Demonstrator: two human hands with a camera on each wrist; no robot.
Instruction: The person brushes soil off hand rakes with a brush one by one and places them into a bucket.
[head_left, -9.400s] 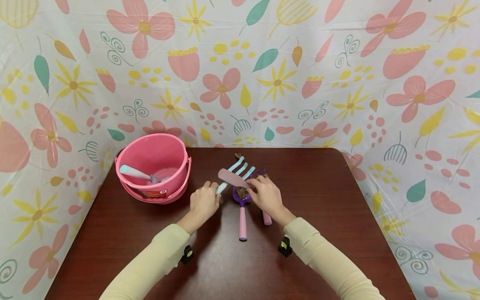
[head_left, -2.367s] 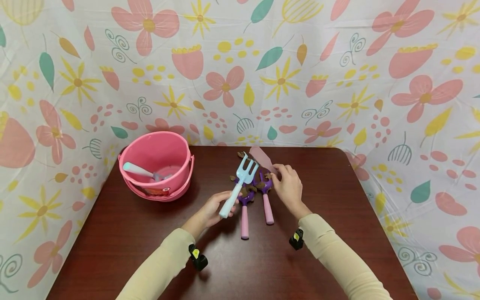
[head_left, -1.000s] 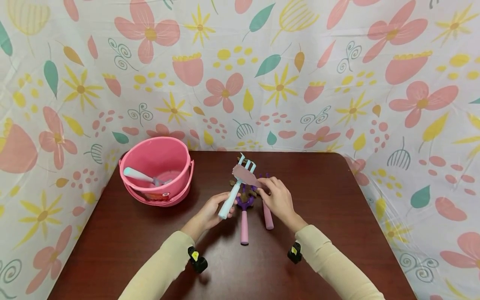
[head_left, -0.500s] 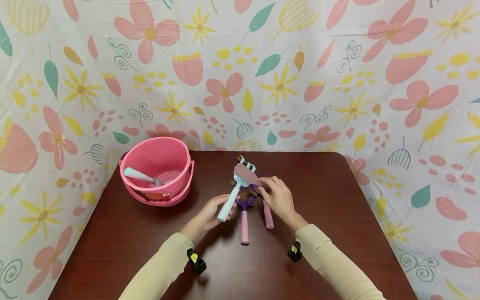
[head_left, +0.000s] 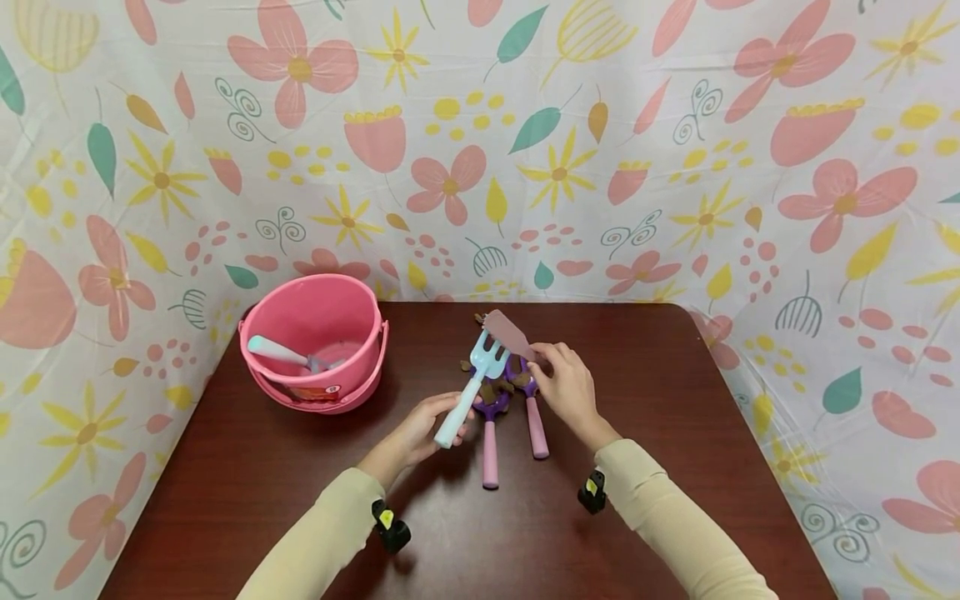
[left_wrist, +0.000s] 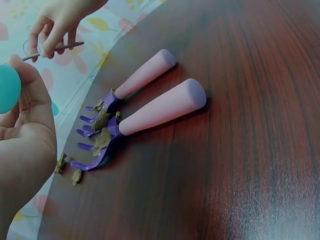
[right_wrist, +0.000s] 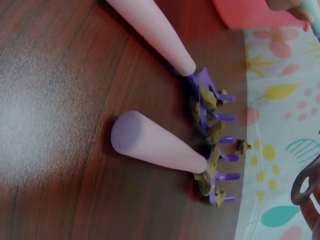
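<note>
L hand – curled rnd blue fork, R hand – pinching pink scraper

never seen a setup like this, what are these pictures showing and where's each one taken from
There's no robot here, just a person's two bare hands. The wide picture comes from a camera on the head, the close ones from cameras on the wrists. The left hand holds a light blue fork by its handle, the right hand a pinkish scraper. On the table lie two purple forks with pink handles, with brown clumps on and around them. A pink bucket stands at the left, a pale-handled tool inside.
</note>
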